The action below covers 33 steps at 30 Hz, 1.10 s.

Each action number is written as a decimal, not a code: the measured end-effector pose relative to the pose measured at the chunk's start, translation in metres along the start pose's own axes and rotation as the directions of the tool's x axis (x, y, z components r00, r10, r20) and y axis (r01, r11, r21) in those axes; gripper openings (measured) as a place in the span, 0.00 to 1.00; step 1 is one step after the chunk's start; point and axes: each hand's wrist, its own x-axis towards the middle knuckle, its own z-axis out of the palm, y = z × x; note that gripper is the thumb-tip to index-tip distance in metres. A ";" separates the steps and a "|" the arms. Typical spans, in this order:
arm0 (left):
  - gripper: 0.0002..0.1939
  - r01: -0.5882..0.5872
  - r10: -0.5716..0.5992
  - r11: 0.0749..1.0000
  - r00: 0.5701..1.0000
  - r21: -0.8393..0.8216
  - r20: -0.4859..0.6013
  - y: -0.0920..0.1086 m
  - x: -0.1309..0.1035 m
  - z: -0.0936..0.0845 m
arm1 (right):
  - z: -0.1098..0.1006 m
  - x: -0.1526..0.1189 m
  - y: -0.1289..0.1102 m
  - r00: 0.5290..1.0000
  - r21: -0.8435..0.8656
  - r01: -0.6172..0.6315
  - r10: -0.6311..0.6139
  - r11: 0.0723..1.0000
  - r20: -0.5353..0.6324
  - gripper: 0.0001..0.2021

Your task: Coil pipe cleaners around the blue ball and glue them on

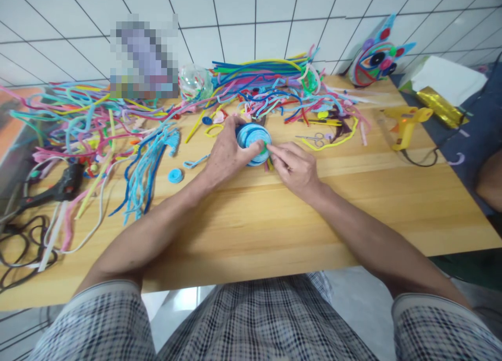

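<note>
Blue coil (pixel 254 132), round face toward wearer; left hand (pixel 229 149) holding it; right hand (pixel 295 165) grip narrow, contents unclear.

This was a craft workspace: fuzzy pipe cleaners (pixel 143 167) lay heaped on a wooden table (pixel 235 235) by a tiled wall (pixel 274 15), with scissors (pixel 318 138) and a yellow glue gun (pixel 408 123) nearby
</note>
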 end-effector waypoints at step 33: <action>0.33 0.025 -0.029 0.998 0.997 -0.051 -0.078 -0.005 -0.007 0.011 | -0.004 0.001 -0.002 1.000 -0.032 -0.003 0.003 0.999 0.012 0.18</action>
